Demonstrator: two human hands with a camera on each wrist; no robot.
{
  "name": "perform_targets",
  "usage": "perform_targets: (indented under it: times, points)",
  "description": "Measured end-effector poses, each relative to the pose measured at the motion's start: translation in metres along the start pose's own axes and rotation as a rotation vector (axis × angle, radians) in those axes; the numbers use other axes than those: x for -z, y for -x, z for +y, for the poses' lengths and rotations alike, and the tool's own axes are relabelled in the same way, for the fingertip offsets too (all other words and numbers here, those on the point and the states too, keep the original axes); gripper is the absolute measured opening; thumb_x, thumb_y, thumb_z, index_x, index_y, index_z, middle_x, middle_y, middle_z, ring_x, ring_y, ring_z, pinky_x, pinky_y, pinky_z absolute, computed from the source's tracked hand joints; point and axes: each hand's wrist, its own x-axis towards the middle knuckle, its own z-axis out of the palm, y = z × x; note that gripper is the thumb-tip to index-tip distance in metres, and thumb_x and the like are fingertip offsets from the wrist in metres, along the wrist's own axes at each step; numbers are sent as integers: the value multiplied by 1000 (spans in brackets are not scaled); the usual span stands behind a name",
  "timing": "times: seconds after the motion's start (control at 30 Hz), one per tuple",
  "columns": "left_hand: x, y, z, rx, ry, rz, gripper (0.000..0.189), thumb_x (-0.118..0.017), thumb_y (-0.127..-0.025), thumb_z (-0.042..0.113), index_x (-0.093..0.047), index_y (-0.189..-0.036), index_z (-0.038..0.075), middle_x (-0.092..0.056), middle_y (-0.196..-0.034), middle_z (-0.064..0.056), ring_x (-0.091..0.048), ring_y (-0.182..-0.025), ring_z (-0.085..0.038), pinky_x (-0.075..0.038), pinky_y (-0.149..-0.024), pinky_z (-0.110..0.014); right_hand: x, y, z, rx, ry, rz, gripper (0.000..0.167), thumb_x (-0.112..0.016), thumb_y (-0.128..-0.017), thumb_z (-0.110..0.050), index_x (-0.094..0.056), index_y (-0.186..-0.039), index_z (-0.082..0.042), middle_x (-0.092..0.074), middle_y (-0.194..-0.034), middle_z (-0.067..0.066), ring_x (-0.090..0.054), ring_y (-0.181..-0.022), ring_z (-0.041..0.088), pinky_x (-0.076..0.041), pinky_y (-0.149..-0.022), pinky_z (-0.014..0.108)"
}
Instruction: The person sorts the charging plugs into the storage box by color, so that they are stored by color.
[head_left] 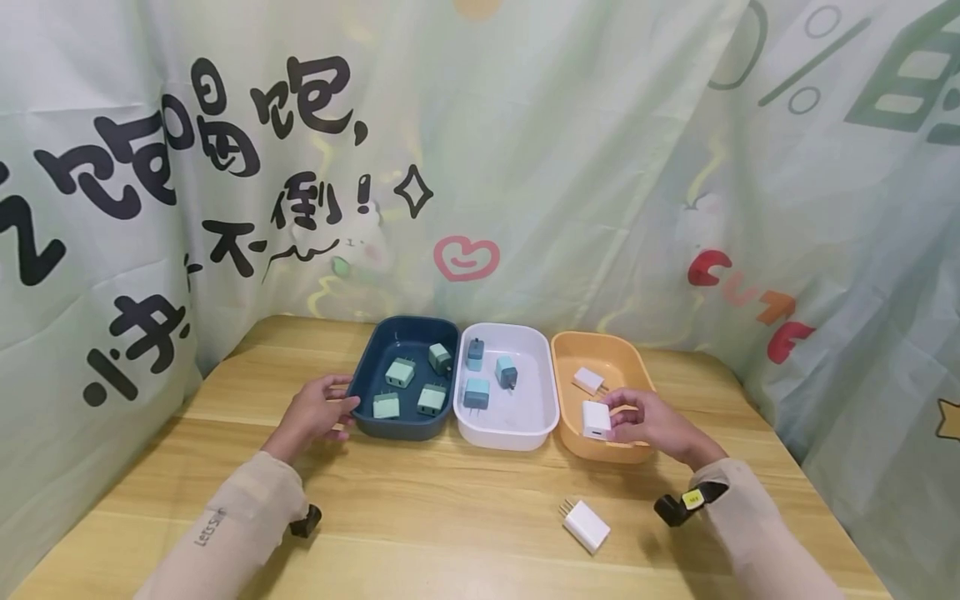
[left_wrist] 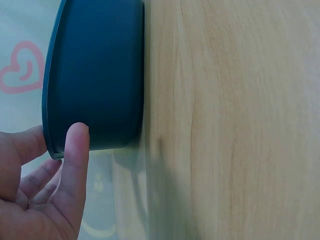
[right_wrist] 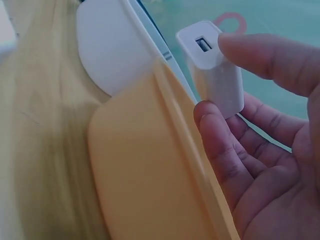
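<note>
My right hand point(head_left: 648, 423) pinches a white USB charger point(head_left: 596, 418) between thumb and fingers over the orange tray point(head_left: 641, 358). In the right wrist view, the USB port on this charger point(right_wrist: 215, 75) shows at one end. Another white charger point(head_left: 588, 381) lies inside the orange tray. At the left, my left hand point(head_left: 318, 408) holds the near left corner of the dark blue tray point(head_left: 401, 431). The left wrist view has one finger point(left_wrist: 77, 145) against the tray's outer wall, with another digit at its rim.
Several mint green chargers point(head_left: 400, 372) lie in the dark blue tray. Between the outer trays stands a white tray point(head_left: 506, 437) with three blue chargers point(head_left: 476, 392). A white charger point(head_left: 587, 527) lies on the wooden table point(head_left: 450, 525) in front. A printed curtain point(head_left: 540, 167) hangs behind.
</note>
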Motion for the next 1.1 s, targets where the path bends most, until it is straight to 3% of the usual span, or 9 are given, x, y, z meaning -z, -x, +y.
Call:
perform_targets:
  times: [0.53,0.8,1.1]
  points:
    - [1,2,2,-7,11,-5,49,-59,-96,6,-41,-142,4,-48,-134,-27,-64,-80,-26,-58,-58,-36,16,-36,5,-59,8,11,46,-72,-82,-1,-50,-118,16,-53,-106,17,-60,-90,21,-55,-77,28]
    - [0,1,2,8,-3,-1,50,-60,-96,7,-42,-142,5,-48,-134,-26,-64,-82,-27,-58,-59,-36,22,-50,12,-80,-78,-6,47,-68,-82,5,-45,-119,19,-50,-108,20,-59,-91,22,-55,-81,32]
    - [0,0,1,10,-3,-4,50,-60,-96,7,-42,-143,6,-48,-134,-25,-63,-81,-28,-58,-59,-36,27,-62,18,-92,-68,6,47,-67,-79,7,-47,-119,19,-49,-109,20,-56,-91,23,-54,-79,29]
